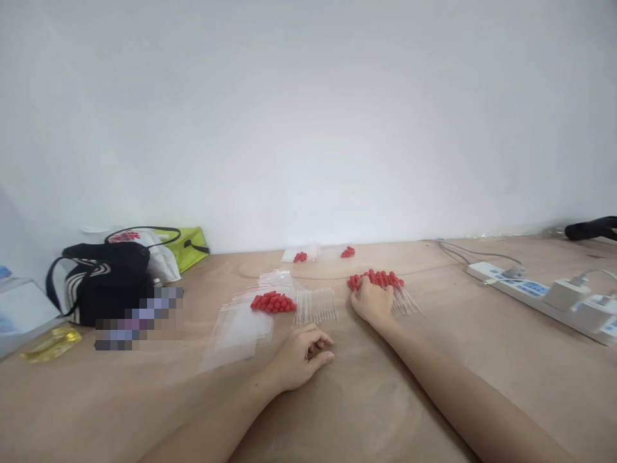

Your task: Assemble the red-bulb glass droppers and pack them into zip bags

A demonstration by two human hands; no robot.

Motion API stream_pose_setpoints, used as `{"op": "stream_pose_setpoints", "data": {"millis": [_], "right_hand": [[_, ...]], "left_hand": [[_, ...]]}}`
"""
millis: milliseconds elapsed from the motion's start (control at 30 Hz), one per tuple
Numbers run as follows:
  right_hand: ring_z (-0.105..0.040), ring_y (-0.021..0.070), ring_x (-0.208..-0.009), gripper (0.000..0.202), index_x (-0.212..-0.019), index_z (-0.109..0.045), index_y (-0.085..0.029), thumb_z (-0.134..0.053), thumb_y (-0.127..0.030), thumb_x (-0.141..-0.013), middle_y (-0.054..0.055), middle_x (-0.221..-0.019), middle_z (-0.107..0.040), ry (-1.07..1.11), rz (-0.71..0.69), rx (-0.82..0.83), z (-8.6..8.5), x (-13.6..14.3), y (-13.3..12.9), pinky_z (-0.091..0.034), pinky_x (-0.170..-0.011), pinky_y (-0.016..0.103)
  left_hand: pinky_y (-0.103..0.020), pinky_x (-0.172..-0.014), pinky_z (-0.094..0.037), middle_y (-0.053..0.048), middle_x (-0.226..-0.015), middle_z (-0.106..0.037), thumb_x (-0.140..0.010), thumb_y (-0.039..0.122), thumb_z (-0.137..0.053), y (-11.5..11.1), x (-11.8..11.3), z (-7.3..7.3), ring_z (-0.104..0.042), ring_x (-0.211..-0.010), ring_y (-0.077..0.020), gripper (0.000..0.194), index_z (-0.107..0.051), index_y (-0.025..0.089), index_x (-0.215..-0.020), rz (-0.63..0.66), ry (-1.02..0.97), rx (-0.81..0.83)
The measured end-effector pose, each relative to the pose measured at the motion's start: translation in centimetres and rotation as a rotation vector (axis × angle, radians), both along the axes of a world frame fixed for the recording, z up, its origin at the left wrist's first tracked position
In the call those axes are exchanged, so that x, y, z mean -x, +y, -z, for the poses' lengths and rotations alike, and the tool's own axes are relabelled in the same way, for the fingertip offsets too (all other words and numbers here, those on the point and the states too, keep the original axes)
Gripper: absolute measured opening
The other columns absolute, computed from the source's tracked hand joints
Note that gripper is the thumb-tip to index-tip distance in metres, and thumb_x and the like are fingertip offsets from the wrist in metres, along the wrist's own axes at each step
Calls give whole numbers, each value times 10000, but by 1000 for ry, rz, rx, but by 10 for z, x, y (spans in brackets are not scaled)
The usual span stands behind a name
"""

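My left hand [303,357] rests near the table's middle, its fingers loosely curled and apart, holding nothing. Just beyond it is a row of thin pale sticks [315,307] beside a heap of red oblong pieces [273,302]. The heap lies on clear zip bags [241,331]. At the right, my right hand [373,301] reaches into a group of red-tipped sticks [385,278], whose pale shafts fan out beside the palm. Its fingers are bent and closed at the red ends; what is between the fingertips is hidden.
Two small red clusters [300,256] lie near the wall, by another clear bag [289,252]. A white power strip [530,292] with plugs and cables occupies the right. At the left stand a black bag [116,283], a lime-green bag [193,247] and a yellow transparent packet [52,344].
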State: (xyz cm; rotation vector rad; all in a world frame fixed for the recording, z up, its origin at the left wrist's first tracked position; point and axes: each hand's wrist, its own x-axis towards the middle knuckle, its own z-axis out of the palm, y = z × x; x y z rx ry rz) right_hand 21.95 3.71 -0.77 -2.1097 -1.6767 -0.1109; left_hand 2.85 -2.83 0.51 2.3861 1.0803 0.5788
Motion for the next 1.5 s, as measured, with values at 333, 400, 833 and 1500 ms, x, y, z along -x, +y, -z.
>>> {"op": "stream_pose_setpoints", "data": {"millis": [333, 400, 833, 1500], "right_hand": [[-590, 220, -742, 287, -764, -638, -177, -408, -347, -753, 92, -730, -661, 3, -156, 90, -6, 31, -10, -218, -763, 366], [-597, 228, -739, 303, -767, -647, -161, -403, -340, -753, 111, -745, -664, -10, -152, 142, -7, 36, -9, -224, -768, 376], [-603, 230, -716, 318, -701, -653, -135, -389, -300, -765, 139, -759, -666, -2, -168, 165, -11, 44, -6, -254, -760, 380], [-532, 148, -613, 244, -653, -539, -190, -399, -335, -791, -9, -586, -599, 46, -301, -264, 12, -28, -72, -217, -659, 295]], "left_hand": [[-219, -579, -420, -22, -769, -558, -736, 211, -550, 1, 1, 1, -527, -668, -129, 130, -604, 165, -844, -5, -2, 10], [-220, -588, -422, -17, -762, -560, -730, 207, -554, 0, 0, 1, -530, -670, -128, 121, -605, 169, -833, -4, -7, 6], [-292, -740, -419, -48, -867, -618, -742, 284, -499, 54, 63, -14, -543, -834, -206, 138, -583, 180, -775, -732, -45, -310], [-260, -598, -432, -51, -721, -664, -688, 362, -525, 84, 107, -3, -618, -684, -213, 209, -598, 167, -709, -883, -65, -99]]}}
